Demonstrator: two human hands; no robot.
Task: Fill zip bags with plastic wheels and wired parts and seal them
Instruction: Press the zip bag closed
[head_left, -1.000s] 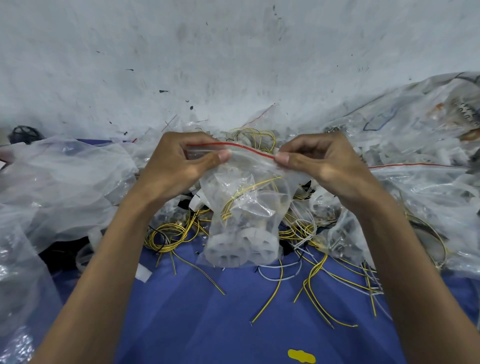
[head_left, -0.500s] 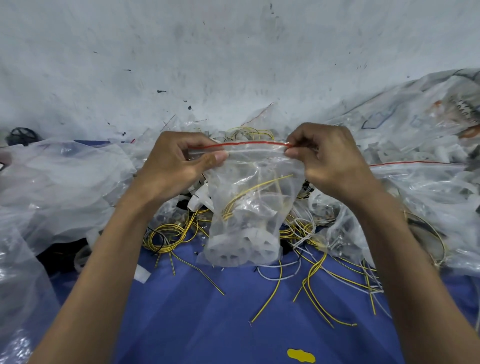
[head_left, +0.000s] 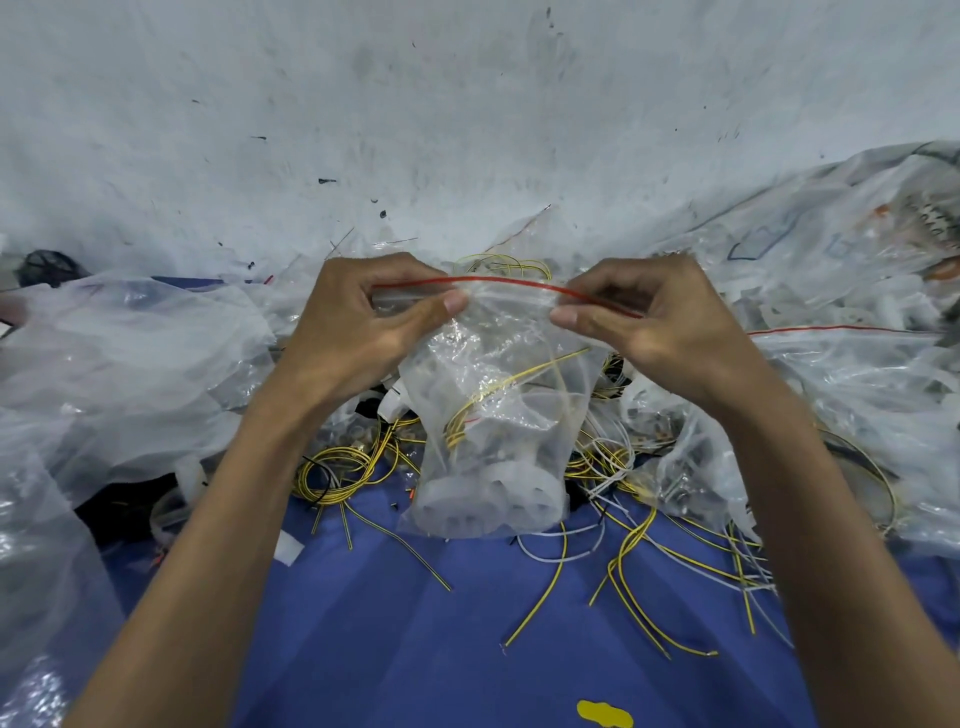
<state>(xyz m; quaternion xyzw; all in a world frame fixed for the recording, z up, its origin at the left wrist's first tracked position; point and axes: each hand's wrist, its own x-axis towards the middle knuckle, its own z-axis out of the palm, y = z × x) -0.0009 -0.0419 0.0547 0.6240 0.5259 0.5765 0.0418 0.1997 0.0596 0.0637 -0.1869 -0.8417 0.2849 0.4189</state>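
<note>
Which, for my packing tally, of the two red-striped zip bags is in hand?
The middle zip bag, holding wheels and wires, pinched at its red strip by left hand and right hand; the other bag lies at right.

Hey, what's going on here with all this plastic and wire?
A person is bagging parts. The left hand and right hand each pinch one end of the red strip on a zip bag, holding it upright over the blue table. White wheels sit at its bottom with yellow wire above them. Whether the seal is fully closed cannot be told. Around it lie loose wires and other plastic bags.
</note>
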